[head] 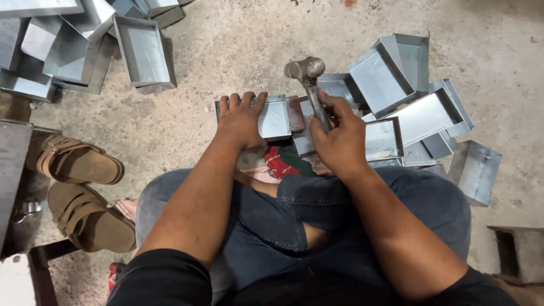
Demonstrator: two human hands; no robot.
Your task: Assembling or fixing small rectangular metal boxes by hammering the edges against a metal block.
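Observation:
My left hand [241, 118] presses down on a small sheet-metal tray [275, 119] lying on the floor in front of my crossed legs. Its fingers hook over the tray's far left rim. My right hand [339, 136] grips the handle of a ball-peen hammer [307, 73]. The hammer's metal head is raised above the tray's right end, pointing away from me. A dark rusty block [295, 113] sits against the tray's right side.
A heap of similar metal trays [408, 90] lies to the right, another heap [85, 45] at the far left. Brown sandals [79, 187] rest on the left. A red and green cloth [286, 161] lies by my knees. A grey block [518, 252] stands at bottom right on the concrete floor.

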